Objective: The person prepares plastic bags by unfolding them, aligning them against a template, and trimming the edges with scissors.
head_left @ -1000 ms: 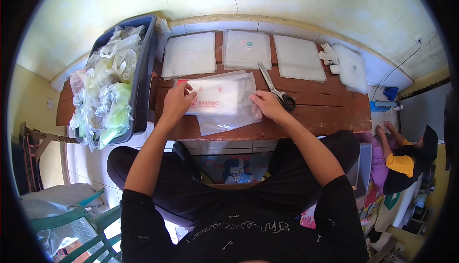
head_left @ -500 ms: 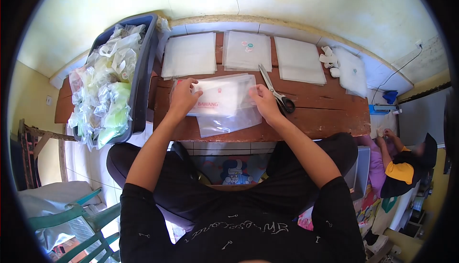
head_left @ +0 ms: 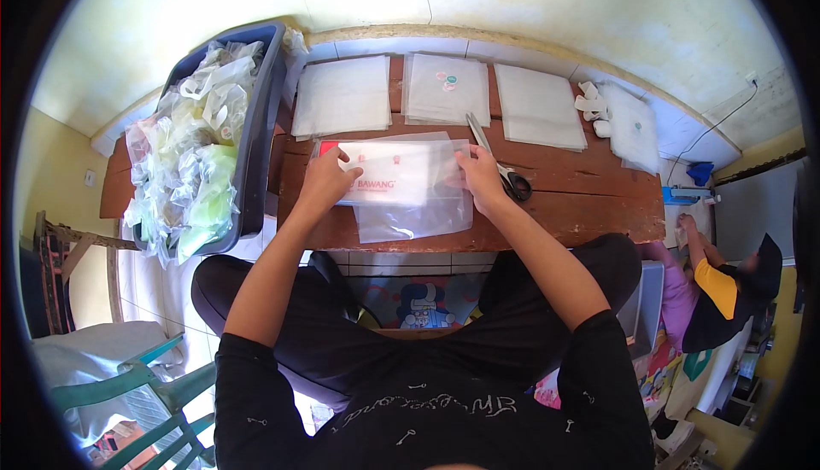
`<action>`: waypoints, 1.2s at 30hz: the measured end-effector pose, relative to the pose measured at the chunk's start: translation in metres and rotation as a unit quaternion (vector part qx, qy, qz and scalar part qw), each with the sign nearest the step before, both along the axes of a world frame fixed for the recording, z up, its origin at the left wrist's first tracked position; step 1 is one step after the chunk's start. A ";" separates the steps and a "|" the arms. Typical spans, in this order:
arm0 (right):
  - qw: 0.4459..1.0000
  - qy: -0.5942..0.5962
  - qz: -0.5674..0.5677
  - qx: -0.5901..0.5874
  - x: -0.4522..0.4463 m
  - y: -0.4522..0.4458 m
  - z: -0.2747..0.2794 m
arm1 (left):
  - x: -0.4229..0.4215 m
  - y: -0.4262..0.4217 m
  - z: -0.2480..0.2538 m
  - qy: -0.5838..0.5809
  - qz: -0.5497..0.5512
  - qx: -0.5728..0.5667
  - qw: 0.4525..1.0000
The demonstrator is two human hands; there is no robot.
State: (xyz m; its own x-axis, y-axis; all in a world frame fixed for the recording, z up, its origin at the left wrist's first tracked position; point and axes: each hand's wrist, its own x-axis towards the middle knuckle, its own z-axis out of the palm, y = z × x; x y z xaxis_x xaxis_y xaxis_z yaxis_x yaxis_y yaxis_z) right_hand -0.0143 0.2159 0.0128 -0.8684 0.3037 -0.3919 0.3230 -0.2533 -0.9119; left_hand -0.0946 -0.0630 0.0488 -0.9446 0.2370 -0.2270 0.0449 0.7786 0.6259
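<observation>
A plastic bag with red "BAWANG" print (head_left: 389,171) lies on the brown wooden table before me, overlapping a clear plastic bag (head_left: 401,224). My left hand (head_left: 327,181) rests on the printed bag's left end, thumb and forefinger apart. At the right end, my right hand (head_left: 481,180) has its fingertips closed on the clear edge of the bag. Just beyond that hand lie scissors (head_left: 481,133) with black handles, pointing away from me. How far the fingers reach under the plastic is hidden.
Stacks of clear bags, a left stack (head_left: 342,99), a middle stack with small labels (head_left: 427,103) and a right stack (head_left: 542,107), line the back of the table (head_left: 564,205). White rolls (head_left: 589,101) lie farther right. A dark bin (head_left: 269,86) holds plastic packets. Another person (head_left: 717,286) sits at right.
Both hands stay at the bag's ends with only slight shifts. My left thumb and forefinger look a little farther apart. The other person's arms have moved.
</observation>
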 end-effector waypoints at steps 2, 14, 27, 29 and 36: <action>1.000 0.004 0.006 0.011 -0.004 0.001 -0.007 | -0.004 -0.004 -0.011 -0.003 0.002 0.023 1.000; 0.973 0.085 0.061 0.207 -0.013 -0.006 -0.012 | -0.002 0.002 0.014 -0.001 -0.022 0.020 1.000; 0.947 0.195 0.228 0.111 0.016 -0.024 0.095 | 0.012 0.033 0.071 -0.155 -0.175 0.406 0.883; 0.932 0.203 0.260 0.148 0.019 -0.027 0.103 | 0.015 0.030 0.075 -0.172 -0.196 0.409 0.874; 0.920 0.139 0.325 0.168 0.028 -0.025 0.118 | 0.029 0.032 0.079 -0.211 -0.208 0.438 0.849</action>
State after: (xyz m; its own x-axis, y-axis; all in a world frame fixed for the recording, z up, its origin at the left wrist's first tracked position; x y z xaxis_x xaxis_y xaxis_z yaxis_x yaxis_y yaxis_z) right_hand 0.0134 0.1911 0.1311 -0.9620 -0.2514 -0.1067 0.0500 0.2220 -0.9738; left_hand -0.0657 -0.0311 0.1281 -0.6160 0.7827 -0.0891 -0.1704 -0.0220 0.9851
